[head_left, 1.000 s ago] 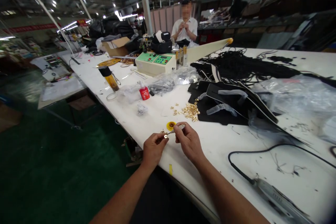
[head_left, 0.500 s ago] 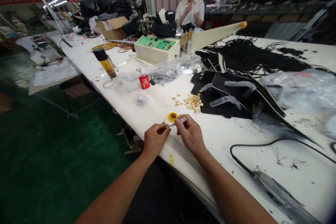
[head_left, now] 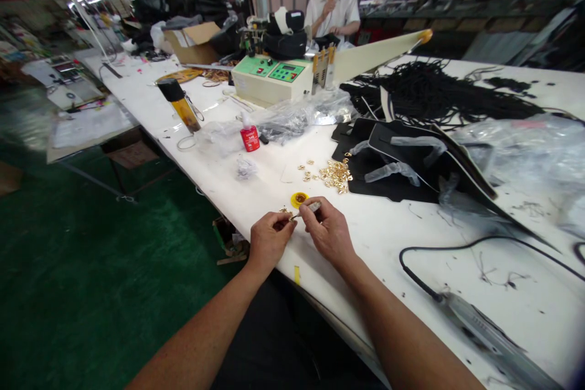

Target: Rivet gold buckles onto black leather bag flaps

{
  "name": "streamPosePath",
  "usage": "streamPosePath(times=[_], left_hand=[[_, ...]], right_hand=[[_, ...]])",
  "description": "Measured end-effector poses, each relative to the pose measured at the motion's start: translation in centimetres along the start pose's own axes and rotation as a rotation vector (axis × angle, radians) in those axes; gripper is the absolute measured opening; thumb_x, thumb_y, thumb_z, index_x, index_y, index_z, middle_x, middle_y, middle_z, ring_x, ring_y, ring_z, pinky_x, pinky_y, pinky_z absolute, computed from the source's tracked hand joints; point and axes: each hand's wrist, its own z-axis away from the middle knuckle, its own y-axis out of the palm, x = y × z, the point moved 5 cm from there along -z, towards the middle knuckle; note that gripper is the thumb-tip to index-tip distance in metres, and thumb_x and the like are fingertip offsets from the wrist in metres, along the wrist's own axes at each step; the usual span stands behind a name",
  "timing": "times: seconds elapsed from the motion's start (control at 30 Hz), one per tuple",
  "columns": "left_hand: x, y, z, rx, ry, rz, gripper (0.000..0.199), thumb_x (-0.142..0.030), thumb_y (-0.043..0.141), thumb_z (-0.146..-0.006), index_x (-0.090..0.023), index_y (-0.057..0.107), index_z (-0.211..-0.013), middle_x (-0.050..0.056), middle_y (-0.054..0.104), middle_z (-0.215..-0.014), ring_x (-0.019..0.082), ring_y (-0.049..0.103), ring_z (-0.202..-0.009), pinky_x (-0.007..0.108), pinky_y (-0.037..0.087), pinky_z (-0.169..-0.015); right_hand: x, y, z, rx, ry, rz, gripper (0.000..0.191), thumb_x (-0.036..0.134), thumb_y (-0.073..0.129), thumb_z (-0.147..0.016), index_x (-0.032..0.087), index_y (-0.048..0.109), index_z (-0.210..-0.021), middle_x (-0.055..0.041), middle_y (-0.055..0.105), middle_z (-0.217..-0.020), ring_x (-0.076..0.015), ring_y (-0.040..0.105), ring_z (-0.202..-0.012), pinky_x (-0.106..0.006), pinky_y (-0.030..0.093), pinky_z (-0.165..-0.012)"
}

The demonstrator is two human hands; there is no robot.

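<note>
Near the table's front edge, my left hand [head_left: 269, 241] pinches a small gold metal piece [head_left: 291, 218] between thumb and fingertips. My right hand [head_left: 331, 233] is closed around a slim pen-like tool [head_left: 313, 206] with a pale handle and thin dark tip; its exact kind is unclear. The tip meets or nearly meets the piece at my left fingertips. Just beyond my hands lies a small round yellow dish [head_left: 293, 202] with something brown in it. More gold pieces [head_left: 336, 175] form a loose pile farther back, beside black flat panels [head_left: 388, 186].
On the white table [head_left: 274, 173] stand a red bottle [head_left: 250, 139], a black-and-yellow cylinder [head_left: 180, 106] and a green-topped machine [head_left: 269, 82]. Black cords [head_left: 425, 91] lie heaped behind the panels. At right is a grey corded tool [head_left: 484, 329]. A person [head_left: 333, 12] sits across the table.
The view has shifted slightly. My hands keep nearly the same pose at the small piece. The person across the table has lowered one hand.
</note>
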Motion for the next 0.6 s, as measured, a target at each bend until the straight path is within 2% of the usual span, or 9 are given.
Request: streamPosePath(times=[0.13,0.27,0.4,0.6], left_hand=[[-0.5,0.1,0.4,-0.013,0.058,0.022,0.013,-0.032,0.084,-0.077,-0.024,0.083,-0.088,0.005,0.079,-0.086,0.022,0.071,-0.079,0.032,0.056,-0.079],[0.2,0.5,0.3,-0.017,0.040,0.034,0.016,-0.038,0.084,-0.077,-0.026,0.083,-0.088,0.005,0.079,-0.088,0.025,0.073,-0.082,0.034,0.057,-0.081],[0.6,0.8,0.2,-0.003,0.033,0.075,0.018,-0.044,0.082,-0.078,-0.028,0.083,-0.087,0.006,0.080,-0.093,0.028,0.075,-0.091,0.038,0.058,-0.088],[-0.2,0.6,0.7,0.034,0.061,0.031,0.018,-0.046,0.079,-0.081,-0.028,0.081,-0.083,0.005,0.079,-0.090,0.029,0.074,-0.090,0.039,0.057,-0.088]], right_hand=[[0.5,-0.5,0.1,-0.030,0.021,0.046,0.025,0.046,0.060,-0.097,0.023,0.065,-0.088,-0.0007,0.065,-0.070,-0.0171,0.060,-0.065,-0.027,0.046,-0.061],[-0.1,-0.9,-0.2,-0.058,0.077,-0.003,0.028,0.048,0.058,-0.098,0.023,0.064,-0.085,-0.0006,0.065,-0.068,-0.0181,0.062,-0.062,-0.028,0.047,-0.060],[0.0,-1.1,-0.3,-0.047,0.035,-0.041,0.027,0.046,0.056,-0.100,0.024,0.064,-0.086,0.0011,0.063,-0.067,-0.0171,0.061,-0.059,-0.027,0.047,-0.059],[0.8,-1.4,-0.1,-0.023,-0.002,-0.018,0.026,0.043,0.055,-0.099,0.023,0.062,-0.083,0.0012,0.062,-0.065,-0.0171,0.059,-0.058,-0.028,0.046,-0.060]])
